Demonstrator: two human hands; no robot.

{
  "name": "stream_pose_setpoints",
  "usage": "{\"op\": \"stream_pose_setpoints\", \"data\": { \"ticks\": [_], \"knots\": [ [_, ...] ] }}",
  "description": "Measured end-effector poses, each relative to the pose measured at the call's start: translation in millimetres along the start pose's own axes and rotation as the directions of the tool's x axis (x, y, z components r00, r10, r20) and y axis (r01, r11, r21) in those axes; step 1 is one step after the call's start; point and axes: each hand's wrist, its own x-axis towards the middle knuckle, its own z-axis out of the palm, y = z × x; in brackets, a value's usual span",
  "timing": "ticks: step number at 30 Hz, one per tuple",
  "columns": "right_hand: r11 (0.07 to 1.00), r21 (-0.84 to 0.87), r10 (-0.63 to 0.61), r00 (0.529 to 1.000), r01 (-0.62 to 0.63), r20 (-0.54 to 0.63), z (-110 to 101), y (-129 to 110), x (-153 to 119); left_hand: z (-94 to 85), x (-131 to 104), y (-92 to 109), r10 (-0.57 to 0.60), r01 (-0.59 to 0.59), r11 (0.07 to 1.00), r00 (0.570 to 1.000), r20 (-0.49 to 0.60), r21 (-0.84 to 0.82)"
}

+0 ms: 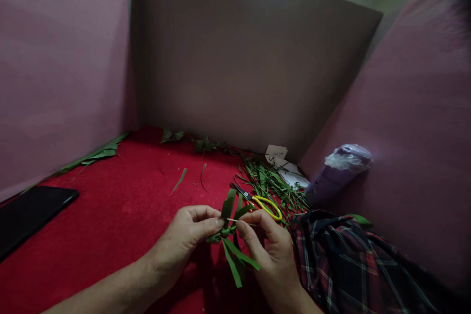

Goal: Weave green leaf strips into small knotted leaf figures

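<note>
Both hands meet low in the middle of the head view around a bundle of green leaf strips [232,255]. My left hand [193,230] pinches the bundle's left side between thumb and fingers. In my right hand [267,240], a thin pale stick [232,220] is held between thumb and forefinger, its tip pointing left at the leaves near my left thumb. Several strips fan upward and downward from the bundle. Just beyond my right hand lie scissors [268,207] with yellow handles and dark blades.
Cut green strips [272,181] are heaped beyond the scissors on the red floor covering [143,196], beside white papers [275,152]. A plastic-topped purple roll [336,171] leans right, above plaid cloth [349,255]. A black flat object [33,216] and long leaves [101,153] lie left.
</note>
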Motion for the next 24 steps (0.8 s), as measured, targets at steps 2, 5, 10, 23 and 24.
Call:
{"op": "stream_pose_setpoints", "data": {
  "ticks": [2, 5, 10, 23, 24],
  "knots": [
    [1.0, -0.014, 0.009, 1.0, -0.009, -0.008, -0.6, 0.9, 0.2, -0.1, 0.2, 0.9, 0.004, -0.004, 1.0, 1.0, -0.004, 0.003],
    [0.999, -0.001, 0.043, 0.999, -0.043, 0.023, -0.4, 2.2, -0.2, -0.2, 0.7, 1.4, 0.004, -0.004, 1.0, 1.0, -0.001, -0.004],
    [0.982, 0.105, 0.146, 0.985, -0.155, 0.095, 0.2, 2.9, -1.0, -0.7, 1.6, 0.4, -0.005, 0.006, 1.0, 1.0, 0.002, -0.01],
    [1.0, 0.013, 0.004, 0.991, -0.006, 0.132, -0.6, -1.1, -3.9, -0.5, 0.3, -2.1, -0.029, 0.03, 1.0, 0.998, 0.057, -0.005],
    [1.0, 0.009, -0.011, 0.991, 0.01, 0.131, -0.8, -1.3, -4.4, -0.4, 0.5, -2.0, -0.027, 0.027, 1.0, 0.998, 0.055, 0.002]
  ]
}}
